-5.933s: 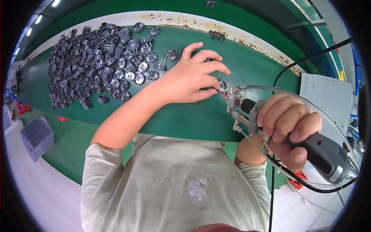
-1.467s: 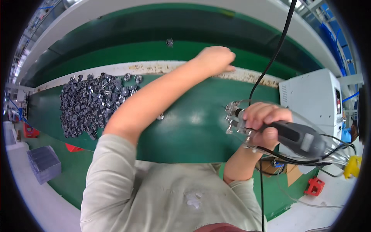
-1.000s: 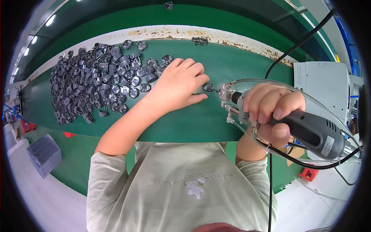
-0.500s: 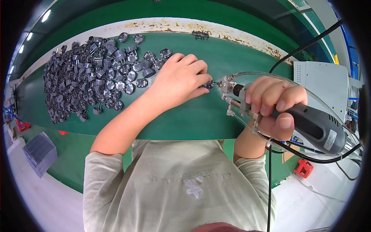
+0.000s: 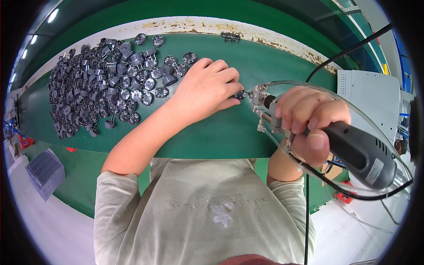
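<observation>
a: what's held?
b: left hand (image 5: 208,86) pinches a part (image 5: 239,95); right hand (image 5: 312,115) grips the tool (image 5: 364,152), front end just beside the part.
a: room?
b: bare table (image 5: 278,66) ahead of both hands, up to the white rim (image 5: 185,24). front edge (image 5: 212,158) runs under the left forearm (image 5: 148,134); pile (image 5: 90,86) lies left of the left hand.
a: grey box (image 5: 45,174)?
b: left of that forearm, contents hidden.

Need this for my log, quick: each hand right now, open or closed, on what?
Left hand: closed, small round part pinched between thumb and fingers.
Right hand: closed around the grey tool.
</observation>
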Demonstrator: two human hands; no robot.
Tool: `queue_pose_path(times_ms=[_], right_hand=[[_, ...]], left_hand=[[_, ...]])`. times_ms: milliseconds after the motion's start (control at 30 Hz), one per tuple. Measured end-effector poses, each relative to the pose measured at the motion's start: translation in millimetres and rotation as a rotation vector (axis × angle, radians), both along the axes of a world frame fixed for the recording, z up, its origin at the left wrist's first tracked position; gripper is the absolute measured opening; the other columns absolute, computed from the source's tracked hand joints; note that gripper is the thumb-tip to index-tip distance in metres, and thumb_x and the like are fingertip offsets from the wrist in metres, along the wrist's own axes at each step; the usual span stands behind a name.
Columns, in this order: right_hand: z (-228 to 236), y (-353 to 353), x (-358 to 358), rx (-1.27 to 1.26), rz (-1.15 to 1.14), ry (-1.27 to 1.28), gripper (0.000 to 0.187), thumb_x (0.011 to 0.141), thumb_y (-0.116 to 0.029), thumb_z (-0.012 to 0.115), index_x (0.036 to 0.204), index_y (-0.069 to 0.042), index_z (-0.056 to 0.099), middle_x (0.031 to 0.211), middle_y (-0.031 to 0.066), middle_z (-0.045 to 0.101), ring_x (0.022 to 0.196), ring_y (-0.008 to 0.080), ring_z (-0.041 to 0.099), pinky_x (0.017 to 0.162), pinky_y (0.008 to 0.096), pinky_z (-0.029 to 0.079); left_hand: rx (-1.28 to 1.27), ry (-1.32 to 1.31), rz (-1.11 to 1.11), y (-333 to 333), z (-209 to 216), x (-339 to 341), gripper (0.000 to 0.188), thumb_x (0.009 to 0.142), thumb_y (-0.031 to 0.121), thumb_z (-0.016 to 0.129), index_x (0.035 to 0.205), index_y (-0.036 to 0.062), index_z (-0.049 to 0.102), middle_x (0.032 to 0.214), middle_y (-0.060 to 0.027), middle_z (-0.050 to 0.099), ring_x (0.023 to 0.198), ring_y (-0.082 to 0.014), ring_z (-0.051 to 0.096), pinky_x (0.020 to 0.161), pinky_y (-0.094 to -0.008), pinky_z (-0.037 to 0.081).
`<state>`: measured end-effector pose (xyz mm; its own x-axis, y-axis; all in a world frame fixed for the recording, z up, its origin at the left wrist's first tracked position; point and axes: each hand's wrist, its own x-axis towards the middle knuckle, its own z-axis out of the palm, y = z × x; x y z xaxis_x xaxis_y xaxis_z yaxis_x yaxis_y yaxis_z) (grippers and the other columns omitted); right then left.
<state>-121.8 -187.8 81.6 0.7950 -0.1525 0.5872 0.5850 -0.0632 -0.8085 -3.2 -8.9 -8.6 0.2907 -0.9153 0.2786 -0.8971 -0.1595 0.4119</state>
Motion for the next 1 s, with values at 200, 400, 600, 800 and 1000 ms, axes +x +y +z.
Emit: queue_pose_path(times_ms=[200, 400, 600, 800, 1000], right_hand=[[-5.0, 3.0, 15.9, -0.07, 0.004, -0.063, 0.024, 0.08, 0.0, 0.076, 0.087, -0.004, 0.053, 0.065, 0.0084, 0.06, 0.053, 0.0189, 0.057, 0.053, 0.0324, 0.05], [0.2, 4.4, 9.3, 0.164, 0.068, -0.074, 0.03, 0.085, -0.011, 0.084, 0.09, -0.006, 0.055, 0.068, 0.0064, 0.061, 0.057, 0.019, 0.059, 0.056, 0.0348, 0.053], [18.9, -14.9, -8.3, 0.081, 0.216, -0.122, 0.031, 0.094, -0.022, 0.077, 0.102, -0.008, 0.05, 0.075, 0.0044, 0.06, 0.058, 0.0196, 0.061, 0.058, 0.0382, 0.055], [3.4, -18.0, -0.5, 0.122, 0.291, -0.014, 0.029, 0.091, -0.015, 0.078, 0.101, -0.006, 0.053, 0.075, 0.0092, 0.062, 0.061, 0.0228, 0.061, 0.062, 0.0445, 0.056], [3.1, -10.1, 1.4, 0.063, 0.189, 0.001, 0.025, 0.094, -0.027, 0.069, 0.097, -0.01, 0.051, 0.07, 0.0042, 0.059, 0.054, 0.0187, 0.059, 0.056, 0.0391, 0.055]], left_hand=[[0.008, 0.029, -0.031, -2.2, 4.2, 1.5, 0.029, 0.079, 0.03, 0.082, 0.102, 0.0134, 0.076, 0.103, 0.0019, 0.065, 0.104, -0.0201, 0.06, 0.09, -0.0368, 0.045], [-0.017, 0.017, -0.019, 0.9, 1.6, 4.8, 0.031, 0.078, 0.031, 0.082, 0.103, 0.014, 0.076, 0.102, 0.0012, 0.064, 0.103, -0.0208, 0.06, 0.09, -0.0365, 0.044], [-0.06, 0.031, -0.032, -1.0, 2.3, 2.9, 0.032, 0.077, 0.03, 0.082, 0.104, 0.0137, 0.076, 0.103, -0.0012, 0.063, 0.101, -0.0218, 0.059, 0.089, -0.0376, 0.045], [-0.032, 0.032, -0.014, 2.7, 1.7, 3.1, 0.03, 0.077, 0.026, 0.08, 0.104, 0.0135, 0.076, 0.103, -0.0016, 0.063, 0.101, -0.0223, 0.059, 0.089, -0.038, 0.045], [-0.046, 0.035, -0.03, 1.9, 0.5, 4.2, 0.028, 0.077, 0.024, 0.08, 0.103, 0.0143, 0.076, 0.103, -0.0013, 0.063, 0.101, -0.0224, 0.059, 0.088, -0.0382, 0.044]])
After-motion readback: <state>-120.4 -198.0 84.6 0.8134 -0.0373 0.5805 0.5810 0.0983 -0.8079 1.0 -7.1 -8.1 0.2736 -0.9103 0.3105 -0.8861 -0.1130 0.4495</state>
